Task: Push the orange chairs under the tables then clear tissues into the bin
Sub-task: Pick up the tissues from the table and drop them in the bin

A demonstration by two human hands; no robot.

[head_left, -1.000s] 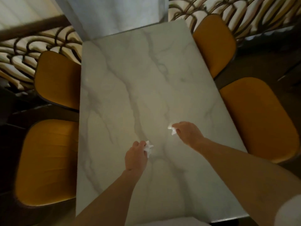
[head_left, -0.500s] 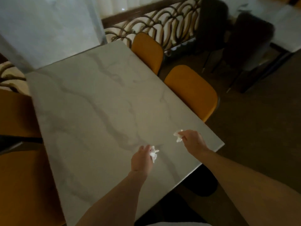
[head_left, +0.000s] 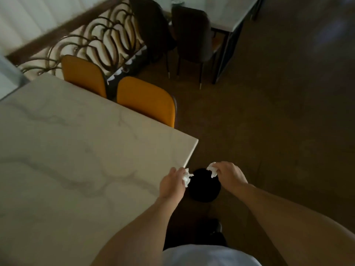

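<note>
- Past the near corner of the marble table: both hands sit above the black bin, which stands on the brown floor just beside the table corner.
- Left hand: fingers clamped on a crumpled white tissue, held right at the table edge, over the bin's left rim.
- Right hand: fingers pinched on a second crumpled tissue, over the bin's upper right rim.
- The 2 tissues are apart, bin opening visible between them. Neither is in the bin yet.
- Bin interior reads solid black, contents cannot tell.
- 2 orange chairs on the table's far side: far orange chair and near orange chair, side by side, backs close against the table edge, seats hidden under the top.
- Behind them: curved metal railing.
- Further back: 2 dark chairs at a second table.
- Dark shoe on the floor below the bin; white shirt at the bottom edge.
</note>
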